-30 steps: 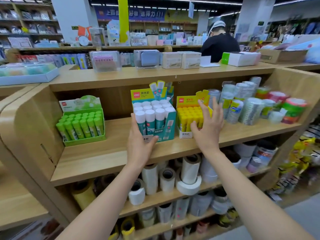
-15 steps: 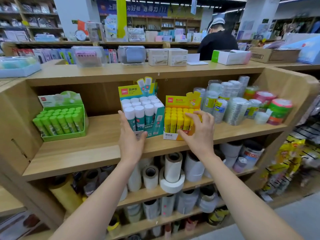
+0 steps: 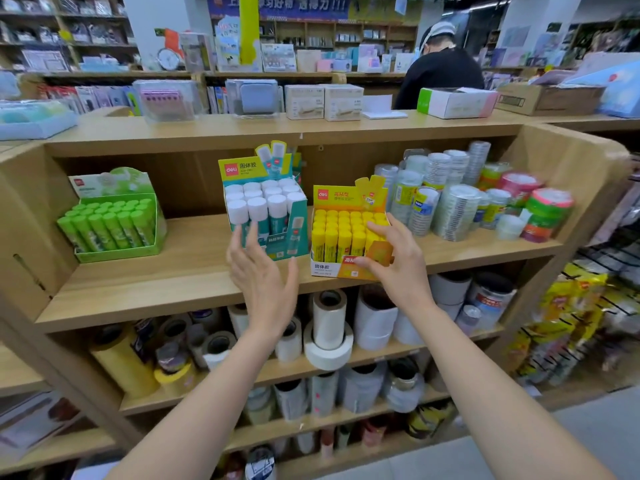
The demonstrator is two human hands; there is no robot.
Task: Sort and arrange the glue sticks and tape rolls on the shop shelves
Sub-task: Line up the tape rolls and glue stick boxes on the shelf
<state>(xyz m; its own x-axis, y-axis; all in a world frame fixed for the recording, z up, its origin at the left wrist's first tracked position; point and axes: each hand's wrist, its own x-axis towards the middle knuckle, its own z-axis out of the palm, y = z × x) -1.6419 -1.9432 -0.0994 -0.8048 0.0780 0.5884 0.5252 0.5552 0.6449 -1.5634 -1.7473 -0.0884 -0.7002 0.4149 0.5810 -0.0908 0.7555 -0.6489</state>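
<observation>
Three display boxes of glue sticks stand on the upper shelf (image 3: 166, 289): a green box (image 3: 114, 220) at the left, a teal box with white-capped sticks (image 3: 270, 209) in the middle and a yellow box (image 3: 346, 230) beside it. My right hand (image 3: 391, 261) grips the yellow box's front right corner, thumb on its front face and fingers over the sticks. My left hand (image 3: 263, 278) is held flat with straight fingers just in front of the teal box's left corner. Stacked tape rolls (image 3: 450, 199) fill the shelf's right end.
Large tape and paper rolls (image 3: 329, 323) crowd the two lower shelves. Boxed goods (image 3: 322, 102) line the shelf top, and a person in black (image 3: 440, 77) stands behind it. Packaged items (image 3: 571, 323) hang on a rack at the right.
My right hand came down from behind the yellow box and took hold of its front corner. My left hand drew back from the teal box's front. The yellow box now stands further forward than the teal one.
</observation>
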